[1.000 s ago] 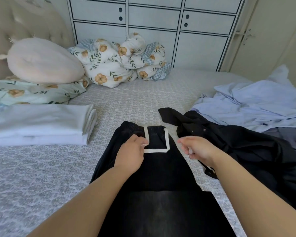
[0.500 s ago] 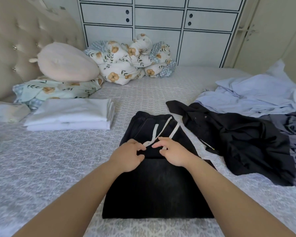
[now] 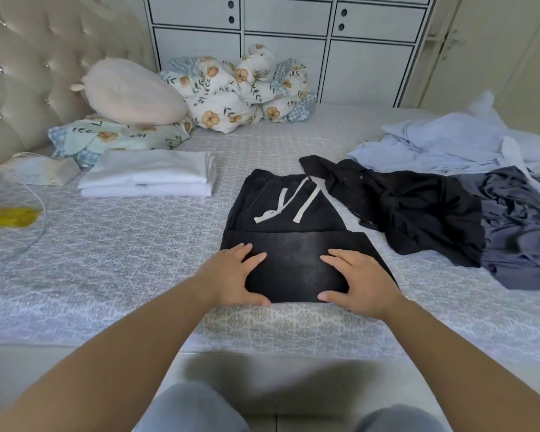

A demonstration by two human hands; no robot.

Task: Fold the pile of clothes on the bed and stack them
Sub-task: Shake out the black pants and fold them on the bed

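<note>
Black drawstring trousers (image 3: 293, 226) lie partly folded on the bed (image 3: 122, 260), waistband and white cord at the far end. My left hand (image 3: 231, 275) grips the near left corner, fingers on top and thumb along the near edge. My right hand (image 3: 359, 279) grips the near right corner the same way. A stack of folded white clothes (image 3: 150, 176) sits to the left. On the right lies an unfolded pile: a black garment (image 3: 418, 210), a grey one (image 3: 518, 226) and a light blue one (image 3: 443, 141).
A pink cushion (image 3: 131, 92), floral pillows (image 3: 116, 135) and a rolled floral quilt (image 3: 240, 92) line the headboard side. A tissue pack (image 3: 41, 171) and a clear dish with something yellow (image 3: 10, 216) lie far left. White cabinets (image 3: 293, 42) stand behind. The bed's near edge is below my hands.
Both hands let go of the drawstring and moved back to the near edge of the trousers. The cord now lies loose on the waistband. The view pulled back from the bed.
</note>
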